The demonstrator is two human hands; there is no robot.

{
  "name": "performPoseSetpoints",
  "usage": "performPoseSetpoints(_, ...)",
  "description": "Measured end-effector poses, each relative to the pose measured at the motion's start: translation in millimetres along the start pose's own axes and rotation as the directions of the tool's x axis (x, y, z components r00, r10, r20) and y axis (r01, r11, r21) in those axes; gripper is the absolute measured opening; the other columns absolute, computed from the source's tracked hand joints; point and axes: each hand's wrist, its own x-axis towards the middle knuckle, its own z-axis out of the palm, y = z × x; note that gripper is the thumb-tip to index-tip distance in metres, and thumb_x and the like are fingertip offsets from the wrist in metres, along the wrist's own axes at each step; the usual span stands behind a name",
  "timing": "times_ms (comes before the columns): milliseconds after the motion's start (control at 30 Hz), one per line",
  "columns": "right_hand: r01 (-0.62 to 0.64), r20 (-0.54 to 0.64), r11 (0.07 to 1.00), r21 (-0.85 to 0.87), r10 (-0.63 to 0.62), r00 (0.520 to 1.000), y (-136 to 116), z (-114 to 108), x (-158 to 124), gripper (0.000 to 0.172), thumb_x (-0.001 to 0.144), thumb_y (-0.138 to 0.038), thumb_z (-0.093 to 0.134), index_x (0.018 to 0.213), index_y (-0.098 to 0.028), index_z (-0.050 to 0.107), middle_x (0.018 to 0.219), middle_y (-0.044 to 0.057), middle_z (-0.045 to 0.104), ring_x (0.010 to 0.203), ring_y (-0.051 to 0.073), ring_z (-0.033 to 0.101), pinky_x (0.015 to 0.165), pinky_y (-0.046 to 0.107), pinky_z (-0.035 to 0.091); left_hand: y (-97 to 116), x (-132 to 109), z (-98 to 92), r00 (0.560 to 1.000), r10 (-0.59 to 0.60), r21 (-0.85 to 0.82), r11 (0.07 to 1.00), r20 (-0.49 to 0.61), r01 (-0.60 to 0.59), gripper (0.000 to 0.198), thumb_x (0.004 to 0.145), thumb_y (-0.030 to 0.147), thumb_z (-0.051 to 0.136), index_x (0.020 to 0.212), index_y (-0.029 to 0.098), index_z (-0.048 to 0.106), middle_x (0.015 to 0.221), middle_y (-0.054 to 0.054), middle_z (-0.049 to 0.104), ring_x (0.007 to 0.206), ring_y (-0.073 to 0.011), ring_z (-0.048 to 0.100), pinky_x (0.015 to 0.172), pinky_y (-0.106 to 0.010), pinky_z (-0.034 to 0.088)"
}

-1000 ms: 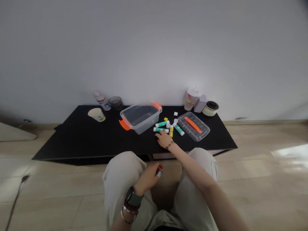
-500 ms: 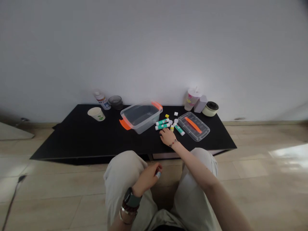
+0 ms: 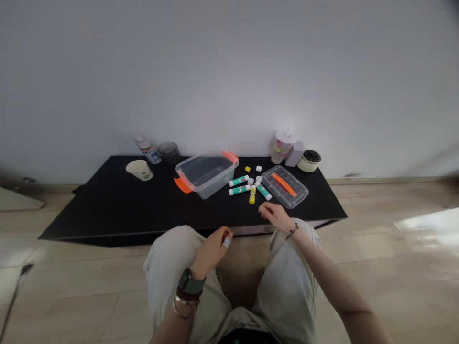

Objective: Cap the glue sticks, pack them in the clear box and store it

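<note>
The left hand (image 3: 211, 251) is curling shut around a small white and blue stick (image 3: 226, 242). The right hand (image 3: 274, 216) is hanging open, well apart, near the edge of a flat black table (image 3: 89, 215). Green and white glue sticks (image 3: 239, 190) are lying just beside a clear plastic box with orange handles (image 3: 204, 176), and their tiny writing is too small to read.

From my remote seat I count three green-and-white glue sticks (image 3: 239, 190), one yellow-and-white glue stick (image 3: 252, 195), three round white caps (image 3: 250, 181) and one small yellow cap (image 3: 247, 169). There is one clear plastic box (image 3: 204, 177) with two orange handles (image 3: 182, 185), and one clear plastic lid (image 3: 279, 190) with one orange strip (image 3: 284, 184). I also see one white paper cup (image 3: 139, 170), one white spray bottle (image 3: 147, 151), one dark glass jar (image 3: 168, 152), one frosted lidded tumbler (image 3: 281, 147), one lilac rectangular box (image 3: 294, 154), one cream round pot (image 3: 309, 161), one low black table (image 3: 89, 215), one open right hand (image 3: 274, 216), and one left hand (image 3: 211, 251) holding one small pale tube (image 3: 226, 242).
</note>
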Motion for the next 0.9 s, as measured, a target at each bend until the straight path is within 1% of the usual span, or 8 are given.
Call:
performPoseSetpoints(100,-0.186,-0.103,0.973,-0.140,0.172,0.980,-5.1,-10.1,-4.8,0.046,0.099,-0.052,0.037,0.071,-0.021,0.055,0.066,0.003,0.058,0.064,0.016,0.053,0.065,0.028,0.037,15.1,7.4,-19.9,0.998,0.020,-0.058,0.998,0.062,-0.016,0.034,0.094,0.051,0.041,0.082,0.021,0.052,0.075,-0.002,0.058,0.071,-0.0184,0.052,0.068,-0.031,0.037)
performPoseSetpoints(167,-0.184,0.177,0.960,-0.212,0.223,0.959,-17.0,-12.1,-13.1,0.055,0.097,-0.061,0.037,0.063,-0.020,0.052,0.063,0.004,0.055,0.062,0.017,0.050,0.064,0.030,0.035,28.4,8.5,-40.2,0.948,0.136,-0.205,0.976,0.287,-0.078,0.043,0.088,0.062,0.048,0.071,0.022,0.047,0.067,0.000,0.048,0.064,-0.0159,0.042,0.063,-0.030,0.034)
performPoseSetpoints(267,-0.063,0.700,0.998,0.028,0.025,0.713,-44.4,-20.7,-25.8,0.070,0.090,-0.079,0.028,0.062,-0.019,0.050,0.058,0.001,0.047,0.056,0.013,0.041,0.059,0.029,0.033,46.2,7.3,-79.0,0.715,0.397,-0.526,0.849,0.576,-0.048,0.058,0.079,0.077,0.051,0.063,0.022,0.043,0.060,0.002,0.036,0.056,-0.0130,0.029,0.055,-0.029,0.027)
performPoseSetpoints(333,-0.071,0.762,0.936,0.344,-0.235,0.603,-62.6,-32.3,-26.9,0.080,0.081,-0.090,0.013,0.061,-0.020,0.045,0.056,-0.002,0.039,0.051,0.011,0.033,0.053,0.028,0.030,53.7,9.8,-104.7,0.691,0.518,-0.706,0.708,0.504,-0.016,0.068,0.072,0.089,0.043,0.055,0.023,0.035,0.053,0.002,0.029,0.051,-0.0122,0.026,0.052,-0.031,0.025)
performPoseSetpoints(433,-0.116,0.542,0.701,0.704,-0.425,0.725,-78.6,-51.4,-9.8,0.087,0.067,-0.093,-0.015,0.053,-0.024,0.035,0.049,-0.003,0.028,0.045,0.010,0.026,0.046,0.027,0.026,61.4,26.7,-131.7,0.791,0.510,-0.855,0.517,0.338,0.032,0.077,0.065,0.100,0.016,0.046,0.025,0.024,0.046,0.002,0.019,0.044,-0.0125,0.026,0.047,-0.031,0.026)
performPoseSetpoints(567,-0.193,0.367,0.426,0.884,-0.377,0.850,-72.1,-61.5,35.6,0.081,0.065,-0.093,-0.017,0.053,-0.026,0.027,0.046,-0.006,0.019,0.041,0.009,0.020,0.040,0.025,0.023,71.4,69.5,-134.2,0.903,0.318,-0.920,0.353,0.289,0.170,0.077,0.070,0.095,-0.003,0.052,0.024,0.023,0.049,0.003,0.015,0.044,-0.0120,0.024,0.043,-0.028,0.030)
performPoseSetpoints(733,-0.371,0.419,0.284,0.884,-0.132,0.898,-35.8,-40.3,69.7,0.074,0.074,-0.094,0.000,0.058,-0.025,0.022,0.046,-0.008,0.016,0.041,0.008,0.013,0.037,0.021,0.019,56.7,112.3,-99.7,0.895,0.238,-0.922,0.190,0.377,0.338,0.071,0.079,0.089,0.004,0.057,0.024,0.023,0.052,0.005,0.017,0.044,-0.0096,0.019,0.041,-0.024,0.023)
performPoseSetpoints(900,-0.492,0.504,0.217,0.843,-0.001,0.864,-0.1,-15.0,67.0,0.074,0.073,-0.095,0.003,0.057,-0.024,0.019,0.045,-0.008,0.017,0.041,0.007,0.009,0.036,0.019,0.015,19.2,122.0,-73.9,0.882,0.221,-0.909,0.107,0.417,0.403,0.069,0.081,0.086,0.003,0.058,0.023,0.021,0.053,0.006,0.018,0.043,-0.0093,0.019,0.040,-0.024,0.024)
